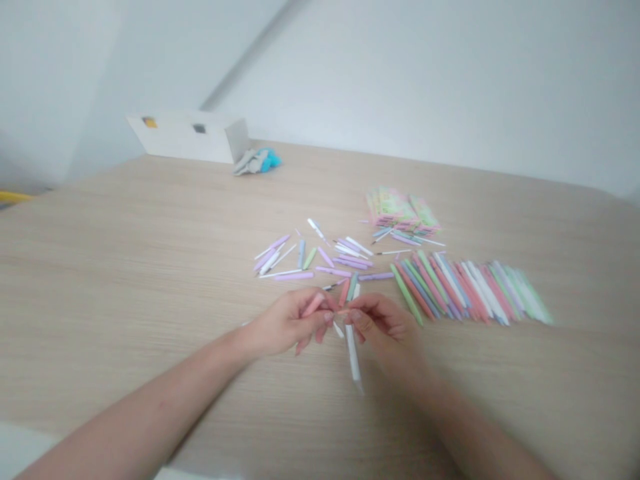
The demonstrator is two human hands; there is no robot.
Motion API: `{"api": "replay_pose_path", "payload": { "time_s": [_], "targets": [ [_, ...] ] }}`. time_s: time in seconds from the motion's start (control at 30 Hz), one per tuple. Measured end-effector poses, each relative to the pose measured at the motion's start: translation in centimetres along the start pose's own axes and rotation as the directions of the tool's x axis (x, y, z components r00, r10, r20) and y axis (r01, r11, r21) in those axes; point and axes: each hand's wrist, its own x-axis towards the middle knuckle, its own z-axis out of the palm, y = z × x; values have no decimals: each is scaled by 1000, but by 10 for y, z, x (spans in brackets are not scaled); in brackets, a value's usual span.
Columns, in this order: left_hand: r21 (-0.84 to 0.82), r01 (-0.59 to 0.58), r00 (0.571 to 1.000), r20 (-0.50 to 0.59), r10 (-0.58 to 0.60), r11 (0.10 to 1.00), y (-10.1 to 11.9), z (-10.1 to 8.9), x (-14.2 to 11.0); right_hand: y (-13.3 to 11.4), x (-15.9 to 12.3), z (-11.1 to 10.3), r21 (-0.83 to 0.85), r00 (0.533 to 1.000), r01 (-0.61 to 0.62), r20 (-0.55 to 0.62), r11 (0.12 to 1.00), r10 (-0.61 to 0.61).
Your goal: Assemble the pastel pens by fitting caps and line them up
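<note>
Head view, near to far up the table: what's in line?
Left hand gripping a pink stick and right hand → loose pastel sticks → stacked printed packets → white box

Both forearms reach in over the near edge of the wooden tabletop [125, 267] and angle toward each other, the left forearm [150, 410] from the lower left and the right forearm [480, 427] from the lower right. Above the tabletop, the left hand [293, 323] and right hand [383, 327] meet near the middle of the view, almost touching at the fingertips. The left wrist is bent slightly, with the left fingers [325, 319] curled inward and pinched against the thumb. The right hand is blurred, its right fingers [357, 319] curled and pinched as well. Both arms are bare.
</note>
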Motion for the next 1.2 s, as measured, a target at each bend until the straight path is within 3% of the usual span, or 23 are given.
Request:
{"api": "replay_pose_path", "payload": {
  "time_s": [0.6, 1.2],
  "targets": [
    [10, 18, 1000, -18, -18, 1000, -3, -1, 1, 4, 1, -1, -49, 1000, -1, -13, 999, 0],
    [12, -15, 1000, 6, 15, 1000, -2, -3, 2, 6, -4, -4, -172, 992, 121, 44, 978, -115]
  ]
}}
